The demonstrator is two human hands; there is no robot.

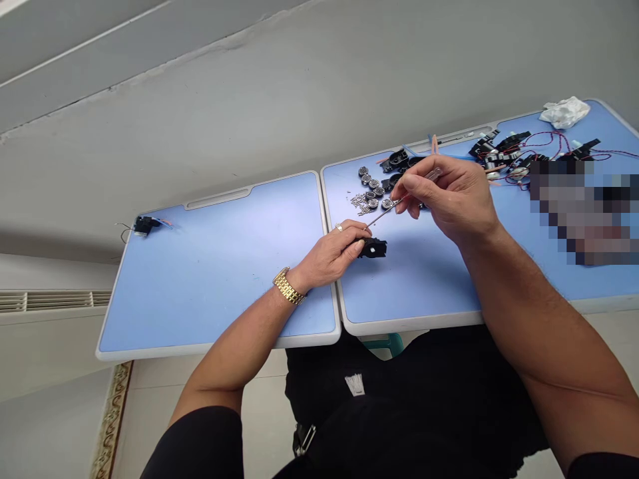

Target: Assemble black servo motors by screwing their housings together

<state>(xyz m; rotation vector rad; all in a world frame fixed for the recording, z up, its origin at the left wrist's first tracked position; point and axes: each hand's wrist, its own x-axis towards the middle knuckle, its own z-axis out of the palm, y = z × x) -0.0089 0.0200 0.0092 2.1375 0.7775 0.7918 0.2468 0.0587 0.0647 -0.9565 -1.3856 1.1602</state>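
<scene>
Screws [359, 203] lie near right hand [444, 199] pinching a screwdriver [384, 211], left hand [324, 253] gripping a housing [373, 248].

Past my left hand [332, 253] and the black housing [372, 248], I can pass over the blue tabletop [424, 279] toward the near edge. Ahead, bearings [372, 193] and screws [358, 203] block me, wired assemblies [504, 156] crowd the far right, and my right hand [444, 199] with its screwdriver [384, 211] sits between them.

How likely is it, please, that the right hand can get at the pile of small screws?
Likely yes: the right hand is close by, and the slim metal tool it holds ends near the pile of small screws, with nothing visibly between them.
</scene>
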